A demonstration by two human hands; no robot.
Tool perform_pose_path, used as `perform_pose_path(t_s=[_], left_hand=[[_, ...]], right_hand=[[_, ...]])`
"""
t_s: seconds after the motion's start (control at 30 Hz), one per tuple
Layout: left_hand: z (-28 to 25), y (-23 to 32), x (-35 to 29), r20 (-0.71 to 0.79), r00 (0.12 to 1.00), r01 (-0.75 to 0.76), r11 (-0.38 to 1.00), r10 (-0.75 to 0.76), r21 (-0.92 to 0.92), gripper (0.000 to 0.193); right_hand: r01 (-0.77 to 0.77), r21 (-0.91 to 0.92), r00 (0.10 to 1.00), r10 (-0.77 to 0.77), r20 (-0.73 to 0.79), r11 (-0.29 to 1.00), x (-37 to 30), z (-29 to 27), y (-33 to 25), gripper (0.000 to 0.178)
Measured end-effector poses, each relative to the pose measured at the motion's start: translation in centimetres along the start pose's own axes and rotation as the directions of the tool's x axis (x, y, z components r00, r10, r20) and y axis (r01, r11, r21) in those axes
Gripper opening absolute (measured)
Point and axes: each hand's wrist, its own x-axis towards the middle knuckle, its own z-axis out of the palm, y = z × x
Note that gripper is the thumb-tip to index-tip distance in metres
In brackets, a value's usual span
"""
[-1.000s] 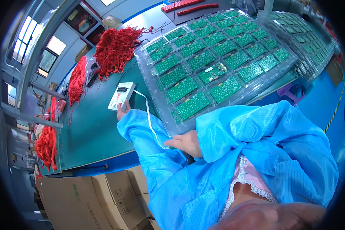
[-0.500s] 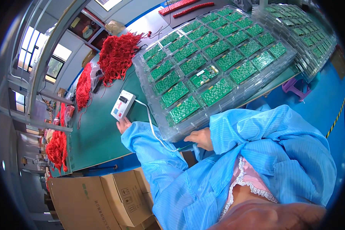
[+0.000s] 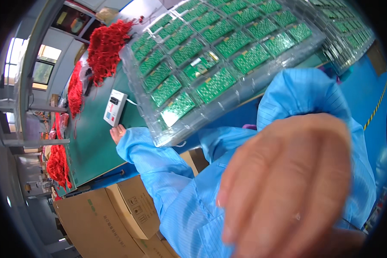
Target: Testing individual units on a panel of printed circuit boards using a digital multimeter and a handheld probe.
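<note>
The left hand (image 3: pixel 118 133) is at the lower end of the white box (image 3: pixel 115 106), which lies on the green worktop (image 3: pixel 92 148) to the left of the clear tray (image 3: pixel 215 113) of green boards (image 3: pixel 217 85); whether its fingers grip the box cannot be told. The right hand (image 3: pixel 288 176) is raised close to the camera, blurred, back outward and fingers pointing down, its palm hidden, so its grip cannot be told either. Red wires (image 3: pixel 109 49) lie heaped beyond the box.
</note>
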Motion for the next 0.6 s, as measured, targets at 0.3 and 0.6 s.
perform_pose_path(t_s=[0.3, 0.6], left_hand=[[0.2, 0.7, -0.8, -0.020, 0.993, 0.114, 0.987, -0.117, -0.113, 0.048], [1.4, 2.5, -2.9, -0.026, 0.990, 0.139, 0.990, -0.139, -0.013, 0.047]], right_hand=[[0.128, 0.030, 0.992, -0.128, 0.007, 0.991, 1.1, -1.6, -0.8, 0.014], [-0.255, -0.859, 0.945, 0.302, -0.125, 0.443, -0.4, -10.8, 3.3, 0.023]])
